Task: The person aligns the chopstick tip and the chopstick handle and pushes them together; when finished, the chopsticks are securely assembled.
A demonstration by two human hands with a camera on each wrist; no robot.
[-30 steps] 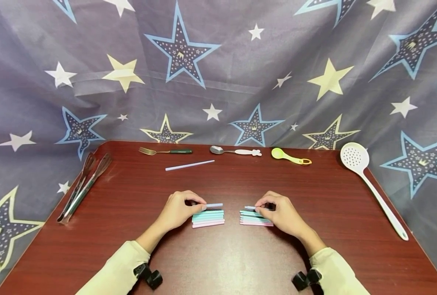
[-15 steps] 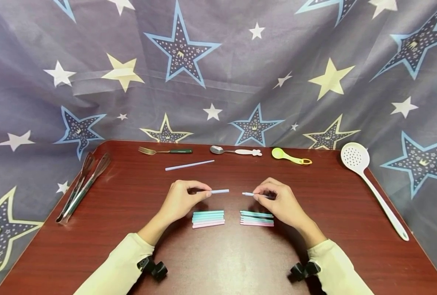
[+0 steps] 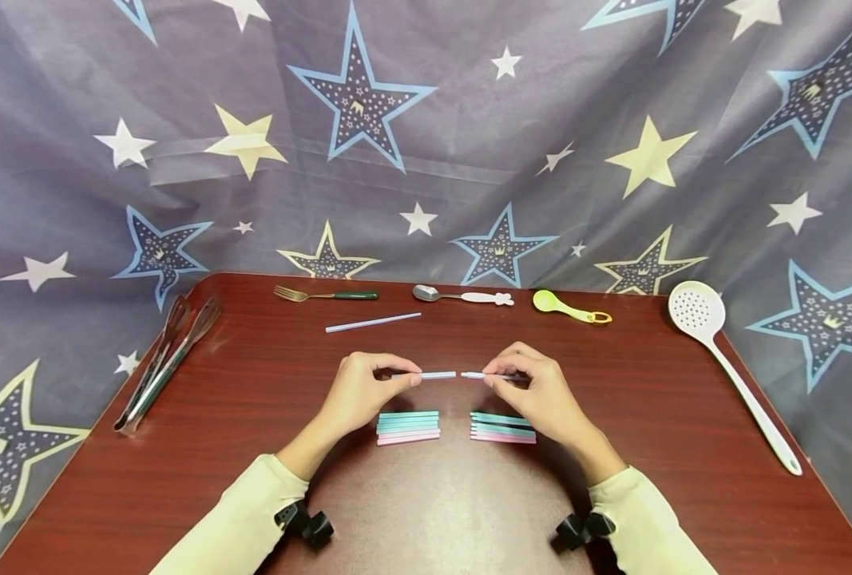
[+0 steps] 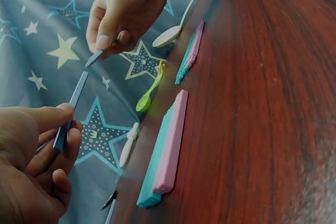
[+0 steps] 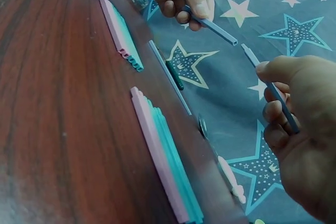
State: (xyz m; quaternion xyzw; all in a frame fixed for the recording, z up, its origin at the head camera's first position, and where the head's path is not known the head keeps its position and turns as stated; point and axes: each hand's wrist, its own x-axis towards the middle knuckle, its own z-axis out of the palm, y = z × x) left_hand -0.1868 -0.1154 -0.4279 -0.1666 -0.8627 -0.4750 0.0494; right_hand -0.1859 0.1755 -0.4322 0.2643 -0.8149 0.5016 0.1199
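Note:
Above the table, my left hand (image 3: 361, 393) pinches a blue chopstick half (image 3: 440, 374) between thumb and fingers, its square hollow end (image 5: 234, 42) pointing right. Facing it, my right hand (image 3: 538, 393) pinches another blue chopstick half (image 3: 473, 375) with a narrower plug tip (image 5: 244, 49). The two ends are nearly in line, a small gap between them. Below the hands lie two rows of teal and pink chopstick halves: a left row (image 3: 407, 427) and a right row (image 3: 501, 429), side by side on the table.
Toward the back lie a long blue chopstick (image 3: 373, 323), a fork (image 3: 325, 295), a spoon (image 3: 461, 296) and a yellow-green measuring spoon (image 3: 569, 307). Metal tongs (image 3: 167, 363) lie at the left edge, a white skimmer (image 3: 731, 371) at the right. A starry cloth (image 3: 426, 160) hangs behind.
Both hands have lifted their blue chopstick halves from behind the rows and moved away from me. They have since come closer together, narrowing the gap between the ends.

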